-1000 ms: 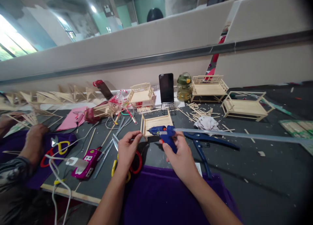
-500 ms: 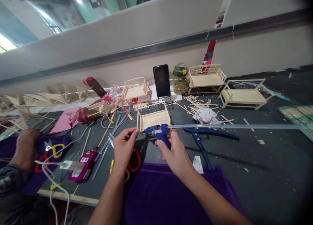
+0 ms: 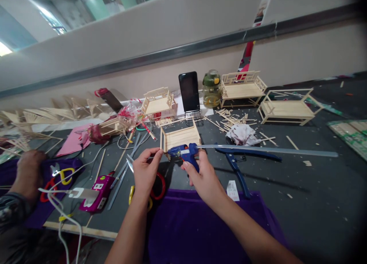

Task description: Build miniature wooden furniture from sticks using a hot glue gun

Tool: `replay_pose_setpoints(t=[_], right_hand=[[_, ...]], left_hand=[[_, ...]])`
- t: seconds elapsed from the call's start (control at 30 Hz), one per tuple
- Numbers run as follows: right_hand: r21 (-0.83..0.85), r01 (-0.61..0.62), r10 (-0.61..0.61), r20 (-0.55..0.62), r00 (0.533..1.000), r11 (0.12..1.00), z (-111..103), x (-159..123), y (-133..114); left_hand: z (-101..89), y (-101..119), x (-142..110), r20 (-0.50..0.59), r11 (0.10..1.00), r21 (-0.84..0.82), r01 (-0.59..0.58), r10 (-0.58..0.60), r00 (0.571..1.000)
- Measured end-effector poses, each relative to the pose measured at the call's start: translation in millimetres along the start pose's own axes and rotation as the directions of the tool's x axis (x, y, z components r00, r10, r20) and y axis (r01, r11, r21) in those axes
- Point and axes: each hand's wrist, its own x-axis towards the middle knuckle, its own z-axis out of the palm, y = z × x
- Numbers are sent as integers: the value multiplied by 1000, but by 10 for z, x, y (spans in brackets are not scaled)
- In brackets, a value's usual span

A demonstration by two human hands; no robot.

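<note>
Frame [image 3: 183, 137] on table [image 3: 323, 195], just ahead of the hands; phone [image 3: 189, 91] on its stand right behind it, bottle [image 3: 211, 92] beside phone; stick beds at back, one [image 3: 159, 106] left of phone, two [image 3: 243, 90] to the right; loose sticks [image 3: 229, 119] and crumpled tissue [image 3: 243, 134] right of frame; blue tool [image 3: 258, 154] near right hand [image 3: 205, 180], under the line of the glue stick [image 3: 269, 149]; scissors [image 3: 164, 185] lie by left hand [image 3: 145, 170], crowding that side; purple cloth [image 3: 200, 225] below the hands; power strip [image 3: 99, 193] and cords further left; co-worker's hand [image 3: 30, 168] at far left.

Glue gun [image 3: 187, 154] sits at frame's near side, nozzle pointing left to near left corner; long axis roughly left-right, glue stick running out the back to the right; frame's long side also left-right, right end a bit farther off.

Left hand: thumb and index pinched on frame's near left corner; right hand: wrapped round gun grip; gun covers part of frame's near edge; nozzle tip contact unclear; trigger finger hard to make out; left wrist hides much of scissors; co-worker cut off at left edge.
</note>
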Motion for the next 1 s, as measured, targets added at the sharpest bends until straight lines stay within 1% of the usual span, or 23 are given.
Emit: replay_pose_setpoints(t=[0.57, 0.77, 1.0], right_hand=[[7, -10, 10, 35, 999, 1000, -6, 6, -20], [-21, 0, 1, 18, 1000, 1000, 7, 10, 13], [-23, 19, -20, -9, 1000, 1000, 11, 8, 19]], left_hand=[[13, -21, 1, -14, 1000, -15, -2, 2, 1000], [11, -13, -3, -11, 1000, -10, -15, 15, 1000], [12, -3, -1, -16, 1000, -15, 6, -6, 1000]])
